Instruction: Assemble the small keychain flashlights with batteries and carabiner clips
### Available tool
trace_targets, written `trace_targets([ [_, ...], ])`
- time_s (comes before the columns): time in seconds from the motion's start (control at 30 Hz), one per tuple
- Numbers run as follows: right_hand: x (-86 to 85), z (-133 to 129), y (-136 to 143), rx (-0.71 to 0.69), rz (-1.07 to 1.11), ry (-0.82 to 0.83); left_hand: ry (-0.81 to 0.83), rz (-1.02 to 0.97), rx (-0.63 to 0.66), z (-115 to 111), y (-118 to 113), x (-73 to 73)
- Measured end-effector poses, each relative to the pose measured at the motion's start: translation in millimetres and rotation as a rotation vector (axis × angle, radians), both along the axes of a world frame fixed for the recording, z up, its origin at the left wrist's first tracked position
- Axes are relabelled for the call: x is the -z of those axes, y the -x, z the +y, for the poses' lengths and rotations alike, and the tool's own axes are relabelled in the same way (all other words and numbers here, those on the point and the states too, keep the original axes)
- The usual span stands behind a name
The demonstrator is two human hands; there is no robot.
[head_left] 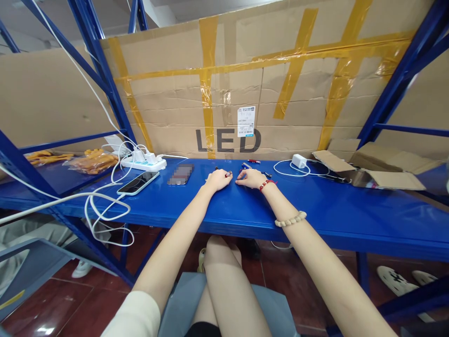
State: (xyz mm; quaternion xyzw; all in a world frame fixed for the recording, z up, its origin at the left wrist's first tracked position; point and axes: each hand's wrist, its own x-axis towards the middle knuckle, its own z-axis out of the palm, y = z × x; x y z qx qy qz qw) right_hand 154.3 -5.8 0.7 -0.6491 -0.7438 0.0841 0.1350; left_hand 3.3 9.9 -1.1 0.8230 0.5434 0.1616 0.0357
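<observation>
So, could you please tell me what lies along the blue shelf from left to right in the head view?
Orange packets → white power strip → phone → blurred dark object → left hand → right hand → white charger → open cardboard box.

Both hands rest mid-desk (315,206), left hand (218,179) and right hand (250,178) just apart. Bare blue surface in front of and right of the right hand, up to the open carton (379,168) and white charger (299,160) with its looped cable. Left side crowded: two phones (138,182), power strip (143,163), trailing white cables (101,206). Small pens (253,161) just behind the hands. Cardboard wall (245,79) closes the back.
</observation>
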Motion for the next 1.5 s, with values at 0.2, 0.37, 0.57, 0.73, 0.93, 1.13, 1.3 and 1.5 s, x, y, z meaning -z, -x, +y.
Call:
trace_targets([
  [0.2,-1.0,-0.8,0.0,-0.011,-0.007,-0.003,0.003,0.003,0.011,1.1,0.3,0.9],
  [0.37,-0.1,0.1,-0.5,-0.002,-0.006,-0.022,-0.001,0.006,0.017,1.0,0.3,1.3],
  [0.57,1.6,1.4,-1.0,0.002,-0.007,-0.034,-0.001,0.011,0.022,1.5,0.5,0.9],
  [0.73,2.3,2.7,-1.5,0.008,-0.015,-0.043,0.002,0.012,0.021,1.6,0.6,0.4],
  [0.93,2.3,3.5,-1.8,0.013,-0.021,-0.05,0.008,0.017,0.025,1.8,0.2,0.3],
  [1.13,2.9,4.4,-2.3,0.009,-0.019,-0.052,0.006,0.022,0.022,1.4,-0.2,-0.4],
  [1.3,2.2,3.3,-2.1,0.006,-0.021,-0.052,0.014,0.028,0.018,0.5,-0.2,-1.6],
  [1.5,1.2,2.1,-2.0,0.0,-0.024,-0.048,0.024,0.032,-0.004,3.1,-1.9,0.0],
])
